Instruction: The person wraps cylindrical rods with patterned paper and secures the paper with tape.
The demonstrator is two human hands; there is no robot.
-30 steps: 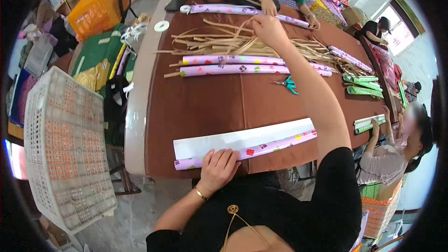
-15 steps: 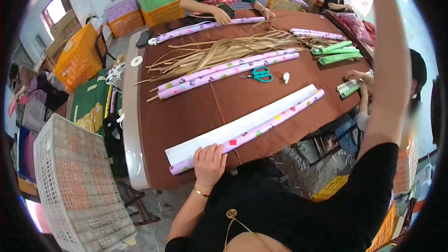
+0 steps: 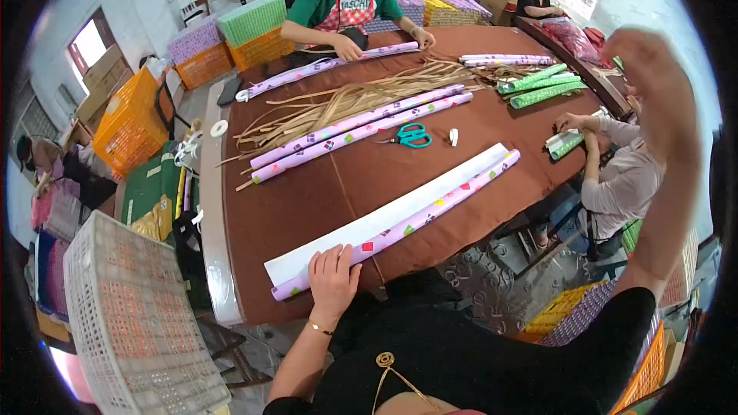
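Observation:
My left hand (image 3: 334,277) lies with fingers stretched out over the near end of a partly rolled sheet of wrapping paper (image 3: 423,219), pressing on it. The sheet is lilac with a coloured print outside, and its white inner side (image 3: 384,211) faces up along the far edge. My right hand (image 3: 649,58) is raised high at the right, off the table and blurred; its fingers look bent, and I cannot make out anything in them. Teal-handled scissors (image 3: 413,136) and a small white tape roll (image 3: 453,137) lie beyond the sheet.
Lilac rolls (image 3: 361,134), brown paper strips (image 3: 346,100) and green rolls (image 3: 542,86) lie on the brown table (image 3: 284,215). A person in a green shirt (image 3: 315,0) handles a roll opposite. Another person's hands (image 3: 580,123) work at the right. A white crate (image 3: 138,315) stands left.
My right hand has come down into view at the upper right. My left hand stays on the paper. The whole view has shifted slightly.

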